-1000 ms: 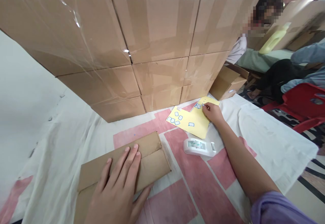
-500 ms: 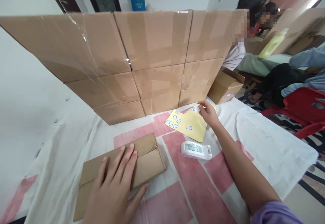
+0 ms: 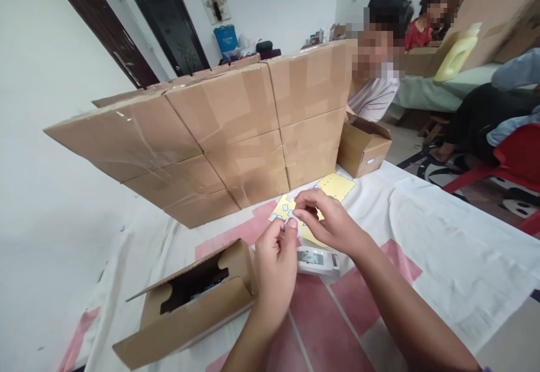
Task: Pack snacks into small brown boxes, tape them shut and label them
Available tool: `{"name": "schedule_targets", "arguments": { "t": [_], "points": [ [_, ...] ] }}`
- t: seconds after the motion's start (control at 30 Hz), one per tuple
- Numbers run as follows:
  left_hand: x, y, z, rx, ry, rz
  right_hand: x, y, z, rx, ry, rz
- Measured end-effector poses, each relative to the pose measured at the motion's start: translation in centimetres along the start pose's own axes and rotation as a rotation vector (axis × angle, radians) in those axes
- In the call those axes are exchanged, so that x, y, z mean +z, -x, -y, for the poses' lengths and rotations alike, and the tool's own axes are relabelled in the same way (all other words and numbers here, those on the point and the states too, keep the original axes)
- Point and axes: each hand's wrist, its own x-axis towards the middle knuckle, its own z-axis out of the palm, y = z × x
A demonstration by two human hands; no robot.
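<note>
My left hand [image 3: 276, 262] and my right hand [image 3: 327, 220] meet above the table, fingertips pinched together on a small white sticker [image 3: 292, 221]. Just beyond them lies a yellow sticker sheet [image 3: 337, 185] with several small stickers on it. Under my hands sits a white handheld label device [image 3: 315, 259]. A small cardboard box [image 3: 189, 304] stands at the lower left with its top flaps partly sprung open, showing a dark inside.
A wall of stacked, taped cardboard cartons [image 3: 228, 130] runs across the back of the cloth-covered table [image 3: 442, 248]. An open small box [image 3: 363, 147] stands at its right end. A seated person [image 3: 375, 90] is behind it. A red chair [image 3: 506, 164] is at right.
My left hand lifted off the small box, whose flaps sprang open. My right hand came back from the yellow sheet with a sticker, and both hands now pinch it. The camera tilted up.
</note>
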Motion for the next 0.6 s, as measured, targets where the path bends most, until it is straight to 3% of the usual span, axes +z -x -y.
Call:
{"name": "schedule_targets", "arguments": {
  "t": [0.13, 0.2, 0.27, 0.37, 0.5, 0.6],
  "points": [
    [1.0, -0.5, 0.2, -0.009, -0.047, -0.046, -4.6, -0.3, -3.8, 0.126, 0.019, -0.181],
    [2.4, -1.8, 0.5, 0.000, -0.185, 0.040, -6.8, 0.0, -5.7, 0.196, -0.026, -0.300],
    [4.5, -4.0, 1.2, 0.007, -0.490, 0.199, -8.1, 0.3, -7.1, 0.221, -0.081, -0.404],
    [8.6, -8.8, 2.4, 0.008, -0.859, 0.351, -8.5, 0.7, -8.2, 0.238, -0.144, -0.493],
    [13.8, -14.5, 4.5, 0.019, -0.939, 0.485, -8.0, 0.8, -8.7, 0.280, -0.122, -0.479],
    [16.8, -16.3, 6.0, 0.090, -1.006, 0.518, -8.0, 0.8, -8.8, 0.314, -0.117, -0.466]
  ]
}}
